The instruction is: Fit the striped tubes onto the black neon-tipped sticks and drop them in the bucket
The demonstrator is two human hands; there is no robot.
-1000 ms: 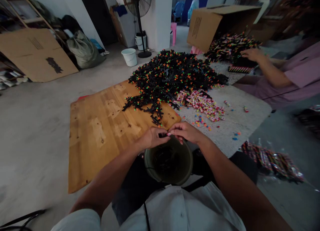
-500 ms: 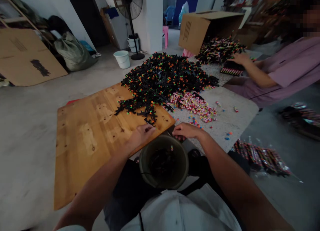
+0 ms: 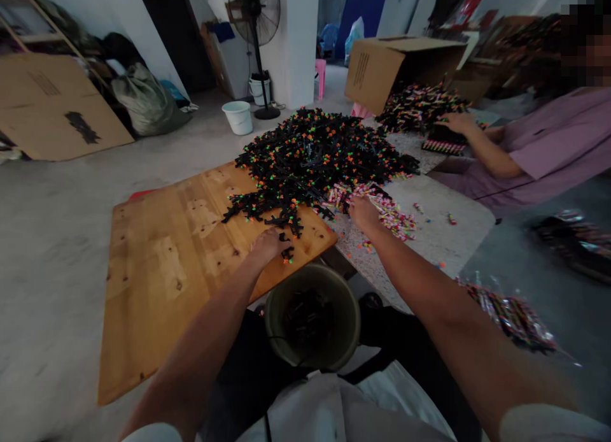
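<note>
My left hand (image 3: 268,243) is over the wooden board, its fingers closed on a small black toy gun (image 3: 287,253) with an orange and green tip. Just beyond it spreads a big heap of similar black toy guns (image 3: 315,152). My right hand (image 3: 365,214) reaches into a pile of small pink and white candy-filled tubes (image 3: 394,216) on the stone-look tabletop. Its fingertips are among the tubes and partly hidden, so their grip is unclear. Between my knees stands a round bucket (image 3: 353,324) with dark pieces at its bottom.
The wooden board (image 3: 157,270) adjoins the speckled tabletop (image 3: 453,238). A person (image 3: 548,136) at the right handles pieces beside a tipped cardboard box (image 3: 370,72). Filled clear bags (image 3: 515,314) lie on the floor at right. A white bucket (image 3: 237,118) and a fan (image 3: 258,47) stand behind.
My right hand has moved from above the bucket's rim forward and right to the tube pile. My left hand has shifted slightly left, and a toy gun now shows in it.
</note>
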